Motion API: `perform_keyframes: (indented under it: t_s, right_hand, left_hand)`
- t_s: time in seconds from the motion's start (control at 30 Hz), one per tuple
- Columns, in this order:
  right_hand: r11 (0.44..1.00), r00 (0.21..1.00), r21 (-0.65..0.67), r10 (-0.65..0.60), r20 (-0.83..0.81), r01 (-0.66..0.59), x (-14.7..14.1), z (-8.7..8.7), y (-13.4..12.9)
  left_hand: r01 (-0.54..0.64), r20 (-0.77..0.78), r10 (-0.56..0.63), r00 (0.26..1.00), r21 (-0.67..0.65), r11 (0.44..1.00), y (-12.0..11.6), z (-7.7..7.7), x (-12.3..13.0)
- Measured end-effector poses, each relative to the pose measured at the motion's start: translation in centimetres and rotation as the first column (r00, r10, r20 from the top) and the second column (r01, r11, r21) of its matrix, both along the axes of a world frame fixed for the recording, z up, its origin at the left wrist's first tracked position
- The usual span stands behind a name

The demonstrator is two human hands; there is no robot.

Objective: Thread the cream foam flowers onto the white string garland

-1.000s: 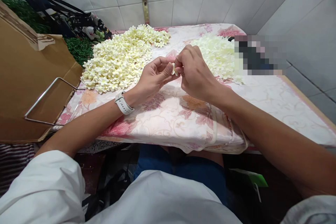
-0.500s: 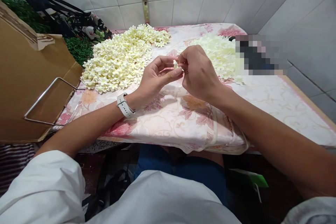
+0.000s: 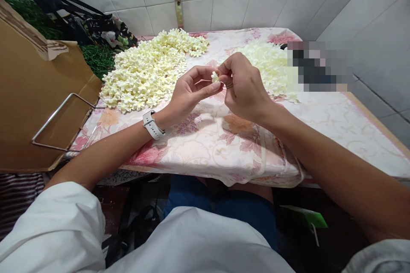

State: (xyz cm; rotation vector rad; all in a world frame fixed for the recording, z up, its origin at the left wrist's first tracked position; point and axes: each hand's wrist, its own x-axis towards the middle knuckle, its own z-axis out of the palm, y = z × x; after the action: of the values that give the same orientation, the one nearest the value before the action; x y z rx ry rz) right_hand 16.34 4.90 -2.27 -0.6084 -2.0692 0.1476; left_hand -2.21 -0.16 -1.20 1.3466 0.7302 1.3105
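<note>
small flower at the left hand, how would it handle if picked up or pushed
The small flower is probably very light, looking tiny beside the left thumb. Its petals look small and separate, so a hard pinch might bend them. Pushed, it would likely slide rather than roll, since the petals splay outward.

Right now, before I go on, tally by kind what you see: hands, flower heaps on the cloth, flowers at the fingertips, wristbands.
Hands: 2 (left hand, right hand)
Flower heaps: 2 (left heap, right heap)
Flower at the fingertips: 1
White wristband: 1
Total: 6
</note>
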Motion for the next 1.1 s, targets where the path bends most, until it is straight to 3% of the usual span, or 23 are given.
perform_keyframes:
  t_s: [0.53,0.73,0.9,1.1]
  right_hand:
    - [0.995,1.0,-0.1,-0.017,-0.001,0.017,0.0,0.9,-0.9]
    - [0.991,0.999,-0.125,0.04,-0.005,-0.04,0.0,0.7,-0.4]
    - [0.991,0.999,-0.133,0.02,0.025,-0.017,0.1,0.8,-0.5]
    - [0.989,0.999,-0.14,0.046,0.009,-0.044,0.1,0.6,-0.4]
  left_hand:
    - [0.065,-0.012,-0.065,0.998,0.027,0.998,0.6,-0.4,-0.3]
    - [0.083,-0.03,-0.082,0.996,0.057,0.995,0.9,-0.5,-0.5]
    - [0.112,-0.002,-0.112,0.994,0.016,0.994,0.9,-0.6,-0.6]
    - [0.088,-0.104,-0.081,0.991,0.07,0.994,1.2,-0.7,-0.8]
